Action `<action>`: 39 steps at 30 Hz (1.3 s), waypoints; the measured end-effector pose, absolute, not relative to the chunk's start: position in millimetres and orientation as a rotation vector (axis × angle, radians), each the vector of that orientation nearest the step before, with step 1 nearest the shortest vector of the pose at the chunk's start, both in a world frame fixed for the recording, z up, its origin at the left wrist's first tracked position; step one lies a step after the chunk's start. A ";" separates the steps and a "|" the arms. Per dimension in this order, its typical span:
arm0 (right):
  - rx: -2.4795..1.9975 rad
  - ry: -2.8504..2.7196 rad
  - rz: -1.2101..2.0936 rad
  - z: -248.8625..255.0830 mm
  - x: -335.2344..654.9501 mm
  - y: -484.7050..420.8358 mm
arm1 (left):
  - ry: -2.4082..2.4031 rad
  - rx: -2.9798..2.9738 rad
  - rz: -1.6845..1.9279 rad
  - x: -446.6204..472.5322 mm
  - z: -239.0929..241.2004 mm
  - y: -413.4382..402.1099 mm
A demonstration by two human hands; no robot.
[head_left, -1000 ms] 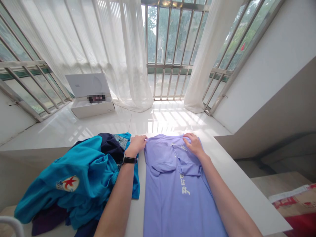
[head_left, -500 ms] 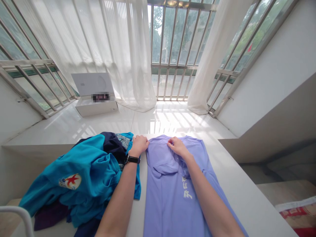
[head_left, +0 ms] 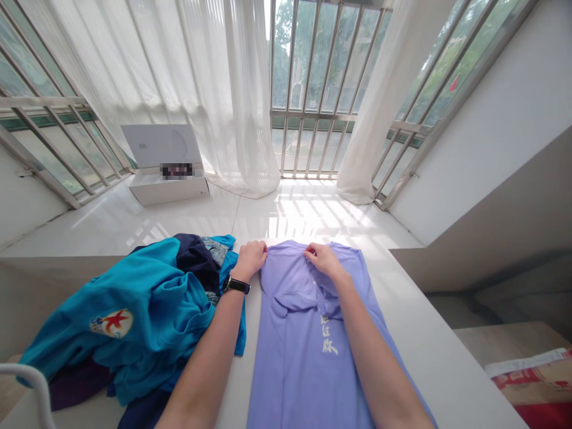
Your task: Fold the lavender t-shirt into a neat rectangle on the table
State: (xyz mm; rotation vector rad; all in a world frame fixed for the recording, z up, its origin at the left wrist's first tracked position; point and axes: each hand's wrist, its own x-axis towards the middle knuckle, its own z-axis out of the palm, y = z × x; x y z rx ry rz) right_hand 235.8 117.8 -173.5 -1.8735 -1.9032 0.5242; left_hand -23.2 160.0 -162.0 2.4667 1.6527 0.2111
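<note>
A lavender shirt (head_left: pixel 308 363) with white printed characters lies stretched lengthwise on the white table, its collar end away from me. My left hand (head_left: pixel 251 260), below a wrist with a black watch, pinches the shirt's far left corner at the shoulder. Fingers of my right hand (head_left: pixel 322 261) are closed on the cloth at the collar, right of centre. Part of the upper shirt is folded over and wrinkled between the hands. Left of my left forearm sits a heap of clothes: a teal shirt (head_left: pixel 147 298) with a red star emblem, over dark navy garments (head_left: pixel 196 256).
A white box (head_left: pixel 170 189) with its lid raised stands on the sill at the back left. White curtains (head_left: pixel 241 119) hang before barred windows. A white curved rail (head_left: pixel 31 381) is at the lower left, a red and tan package (head_left: pixel 536 381) at the lower right.
The view has shifted slightly, so everything sits a little further left and higher. Both hands keep hold of the lavender shirt, with little movement on the cloth.
</note>
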 end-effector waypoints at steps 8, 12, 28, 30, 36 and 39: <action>-1.818 -2.026 0.734 -162.1 268.3 107.6 | 1.610 2.469 0.466 -6.8 -152.1 158.7; -1.821 -2.056 0.770 -161.7 267.8 107.7 | 1.391 2.492 0.476 10.4 -143.2 147.7; -1.745 -1.899 0.667 -161.2 285.0 109.4 | 0.863 2.148 0.431 108.3 -167.6 154.2; -1.761 -1.882 0.667 -166.4 287.8 111.0 | 0.900 2.144 0.466 107.5 -173.3 156.5; -1.831 -1.895 0.671 -163.6 320.6 112.6 | 1.018 2.190 0.462 106.8 -178.3 160.1; -1.909 -1.922 0.684 -158.5 351.0 108.6 | 1.042 2.209 0.452 106.9 -179.6 160.3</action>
